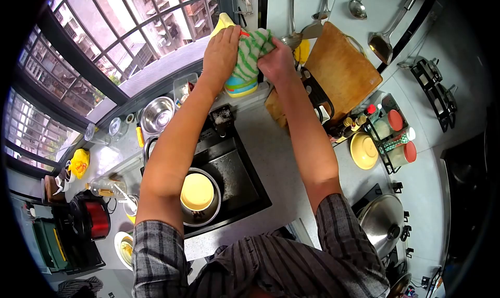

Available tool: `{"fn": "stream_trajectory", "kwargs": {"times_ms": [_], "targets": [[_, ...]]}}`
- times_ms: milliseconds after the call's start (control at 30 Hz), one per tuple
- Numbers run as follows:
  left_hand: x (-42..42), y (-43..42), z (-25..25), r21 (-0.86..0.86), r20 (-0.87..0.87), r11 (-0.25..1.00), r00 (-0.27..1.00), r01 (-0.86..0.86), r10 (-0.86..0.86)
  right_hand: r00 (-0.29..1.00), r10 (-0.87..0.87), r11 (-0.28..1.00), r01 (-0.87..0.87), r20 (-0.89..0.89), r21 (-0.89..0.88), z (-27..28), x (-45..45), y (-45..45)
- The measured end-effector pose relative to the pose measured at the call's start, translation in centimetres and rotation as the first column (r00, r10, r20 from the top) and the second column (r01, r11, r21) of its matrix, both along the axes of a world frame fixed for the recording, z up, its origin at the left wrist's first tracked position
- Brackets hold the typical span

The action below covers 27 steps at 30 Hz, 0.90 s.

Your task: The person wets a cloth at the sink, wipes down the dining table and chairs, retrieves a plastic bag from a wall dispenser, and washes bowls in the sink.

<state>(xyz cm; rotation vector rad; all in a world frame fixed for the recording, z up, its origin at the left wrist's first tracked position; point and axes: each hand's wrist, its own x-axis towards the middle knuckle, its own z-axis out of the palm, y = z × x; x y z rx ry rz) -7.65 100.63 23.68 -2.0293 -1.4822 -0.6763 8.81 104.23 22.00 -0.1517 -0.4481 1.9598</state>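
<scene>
Both my arms reach toward the window ledge. There stands a yellow bottle (242,88) with a blue and green band, mostly covered by a green-and-white striped cloth (251,53). My left hand (221,54) is closed around the bottle's upper left side, against the cloth's edge. On the other side, my right hand (278,63) grips the cloth with curled fingers. Part of the bottle behind the cloth and hands is hidden. Below them is a black sink (237,168), where a yellow bowl (197,192) sits inside a metal pot (213,210).
A wooden cutting board (341,71) leans at the right, beneath hanging ladles (380,45). Seasoning jars (388,123) and another yellow bowl (364,150) stand nearby. A lidded pan (382,222) is on the stove. A steel bowl (158,114) and glass jars (115,127) line the left counter.
</scene>
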Motion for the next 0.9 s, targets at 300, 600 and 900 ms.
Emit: {"fn": "stream_trajectory", "kwargs": {"times_ms": [300,600,900], "targets": [[0.8,-8.0,-1.5,0.187,0.625,0.972,0.747,0.139,-0.227,0.999,-0.035,0.999,0.035,0.009,-0.015,0.5,1.1,-5.8],[2.8,-30.7,-21.9,0.315,0.365,0.807,-0.848,0.5,0.384,0.956,0.093,0.992,-0.064,0.279,-0.112,-10.7,-1.5,-26.0],[-4.0,-40.5,-38.0,0.219,0.053,0.933,-0.958,0.286,0.281,0.283,-0.409,0.83,-0.279,0.867,0.483,-24.6,-11.2,-43.4]]}}
